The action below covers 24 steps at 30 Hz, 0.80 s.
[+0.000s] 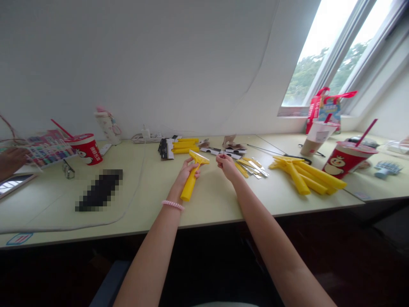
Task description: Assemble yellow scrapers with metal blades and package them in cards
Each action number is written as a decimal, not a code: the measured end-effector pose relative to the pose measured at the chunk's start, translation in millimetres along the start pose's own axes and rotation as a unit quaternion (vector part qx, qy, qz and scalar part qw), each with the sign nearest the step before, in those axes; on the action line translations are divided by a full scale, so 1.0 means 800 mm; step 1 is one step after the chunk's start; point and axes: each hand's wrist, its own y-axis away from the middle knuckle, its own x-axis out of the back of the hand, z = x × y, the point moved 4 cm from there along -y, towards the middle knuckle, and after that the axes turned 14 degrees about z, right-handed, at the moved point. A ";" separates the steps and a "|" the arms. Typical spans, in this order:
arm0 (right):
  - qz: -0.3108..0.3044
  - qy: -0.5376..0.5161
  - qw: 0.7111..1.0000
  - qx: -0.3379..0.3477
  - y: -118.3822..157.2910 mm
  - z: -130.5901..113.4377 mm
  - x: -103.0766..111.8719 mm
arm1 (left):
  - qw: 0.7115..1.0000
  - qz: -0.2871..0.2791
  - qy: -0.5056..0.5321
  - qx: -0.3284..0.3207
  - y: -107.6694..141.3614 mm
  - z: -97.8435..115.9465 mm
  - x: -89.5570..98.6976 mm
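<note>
My left hand (186, 173) is wrapped round a yellow scraper (191, 184), its wide head pointing up and away from me. Just to the right, my right hand (225, 165) is pinched closed, and a thin upright sliver shows above its fingertips, too small to name. Flat blades and yellow strips (252, 167) lie fanned out beside that hand. Beyond both hands are black-and-white packets (166, 148), several yellow handles (185, 146) and opened brown card pieces (234, 144). A pile of yellow scrapers (303, 175) rests farther right.
Red drink cups stand at left (86, 149) and right (348, 158), near a paler cup (318, 138). A blurred-out black object (100, 190) lies left. A co-worker's hand (12, 162) is at the far left by a rack of coloured items (51, 152). A power strip (146, 138) sits by the wall.
</note>
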 end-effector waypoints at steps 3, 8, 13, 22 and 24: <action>-0.004 -0.042 0.999 -0.034 0.014 -0.014 -0.005 | 0.999 -0.028 -0.042 0.020 0.000 -0.009 -0.003; -0.052 -0.049 0.997 0.017 0.034 -0.037 -0.015 | 0.996 -0.044 -0.074 0.014 0.001 -0.013 -0.004; -0.068 -0.025 0.996 0.045 0.038 -0.034 -0.021 | 0.993 -0.060 -0.104 0.014 0.006 -0.014 -0.009; -0.043 -0.039 0.998 0.010 0.038 -0.025 -0.021 | 0.989 -0.078 -0.125 0.025 0.023 -0.013 -0.018; -0.042 -0.043 0.998 0.001 0.038 -0.024 -0.021 | 0.988 -0.079 -0.127 0.025 0.026 -0.012 -0.019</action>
